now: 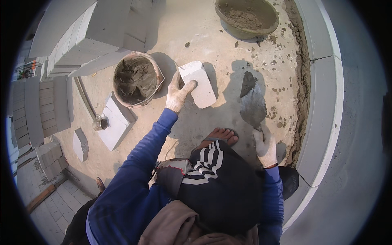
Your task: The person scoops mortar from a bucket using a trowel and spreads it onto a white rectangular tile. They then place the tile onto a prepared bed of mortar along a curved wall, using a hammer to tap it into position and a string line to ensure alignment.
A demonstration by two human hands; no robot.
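Observation:
My left hand [178, 94], in a pale knit glove, is closed on the left edge of a white block [199, 85], with the thumb lying on its face. At the right, my right hand [265, 148], gloved too, grips a trowel [254, 107] whose blade points away from me. A lump of wet grey mortar [248, 83] sits on the blade's far end. The trowel's handle is mostly hidden in my fingers. Left of the block stands a bucket [118, 94] holding grey mortar.
A basin [267, 30] of mortar stands at the far right. Along the right runs a low block wall [322, 106] with mortar at its foot. White blocks [110, 26] are stacked at the far left; a loose block [117, 126] and a hammer [100, 122] lie nearer. My bare foot [220, 136] is between my hands.

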